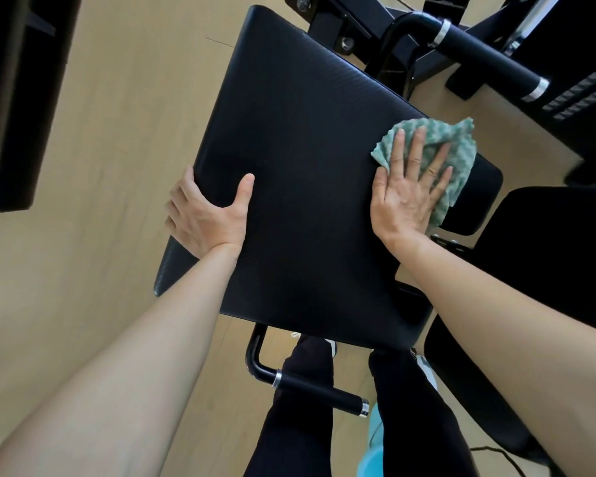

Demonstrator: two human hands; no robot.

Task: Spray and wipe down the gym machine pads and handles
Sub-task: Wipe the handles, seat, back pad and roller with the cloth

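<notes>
Right hand [405, 197], fingers spread flat, is pressing soft, light cloth [437, 146] on firm pad [300, 139]; left hand [203, 215] is gripping pad's edge w/ curled fingers, prob. best hold.

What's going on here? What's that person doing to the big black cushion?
A person is wiping down a gym machine. Their right hand presses a green cloth flat on the black pad, near its right edge. Their left hand grips the pad's left edge, thumb on top, likely to steady it. Neither hand is touching the upper handle or the lower handle.
</notes>
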